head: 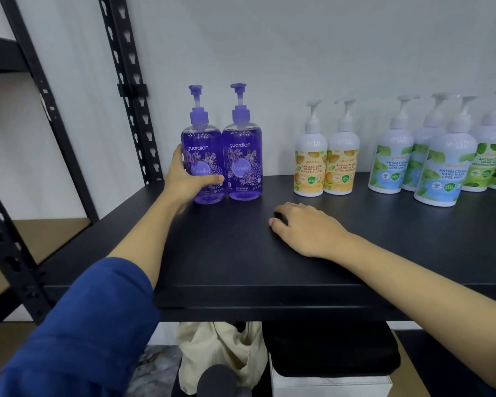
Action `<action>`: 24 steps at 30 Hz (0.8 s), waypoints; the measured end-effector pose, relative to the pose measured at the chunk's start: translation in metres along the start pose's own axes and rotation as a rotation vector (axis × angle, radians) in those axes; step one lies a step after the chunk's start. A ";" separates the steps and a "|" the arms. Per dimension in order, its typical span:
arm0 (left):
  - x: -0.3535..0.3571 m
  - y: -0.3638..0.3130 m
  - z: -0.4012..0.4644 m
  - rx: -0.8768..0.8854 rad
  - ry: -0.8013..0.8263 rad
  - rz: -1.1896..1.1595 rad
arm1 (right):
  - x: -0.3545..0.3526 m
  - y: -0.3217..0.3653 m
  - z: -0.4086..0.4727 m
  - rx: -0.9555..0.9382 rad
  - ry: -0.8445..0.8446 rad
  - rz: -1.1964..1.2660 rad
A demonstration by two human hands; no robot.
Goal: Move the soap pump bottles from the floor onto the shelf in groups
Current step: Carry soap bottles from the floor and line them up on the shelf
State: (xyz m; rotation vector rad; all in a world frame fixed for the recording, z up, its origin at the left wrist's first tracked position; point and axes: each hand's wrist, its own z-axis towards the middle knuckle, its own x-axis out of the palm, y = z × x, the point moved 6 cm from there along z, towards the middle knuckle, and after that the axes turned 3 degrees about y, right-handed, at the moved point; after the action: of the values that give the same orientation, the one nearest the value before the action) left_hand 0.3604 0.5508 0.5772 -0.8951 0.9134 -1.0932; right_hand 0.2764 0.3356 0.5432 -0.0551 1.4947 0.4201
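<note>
- The left hand (188,181) grips the left purple bottle (202,164) low on its body, fingers wrapped round it, on the shelf (241,253) — touching its twin (242,163).
- Full and clear-walled, it looks heavy and slick; the body is a safer hold than the thin pump neck.
- The right hand (307,227) rests loosely curled on the shelf, holding nothing.
- Orange-label bottles (325,167), then green-label bottles (441,167), stand grouped further right.

Your left arm, in a blue sleeve pushed up past the forearm, reached forward, and your left hand (185,181) gripped with the thumb across the front and fingers curled behind. Your bare right arm stretched in from the right, the right hand (305,229) resting palm-down, fingers loosely curled.
</note>
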 end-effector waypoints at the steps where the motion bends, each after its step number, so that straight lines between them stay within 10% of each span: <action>1: 0.000 0.000 0.001 -0.001 0.007 -0.003 | 0.000 0.000 0.000 -0.001 0.001 0.001; 24: 0.003 0.005 0.011 -0.002 0.070 0.061 | 0.000 -0.001 0.000 -0.010 -0.013 0.013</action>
State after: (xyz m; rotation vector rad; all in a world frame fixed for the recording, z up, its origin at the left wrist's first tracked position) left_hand 0.3725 0.5507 0.5758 -0.8300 0.9942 -1.0768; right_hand 0.2770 0.3346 0.5434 -0.0503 1.4809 0.4374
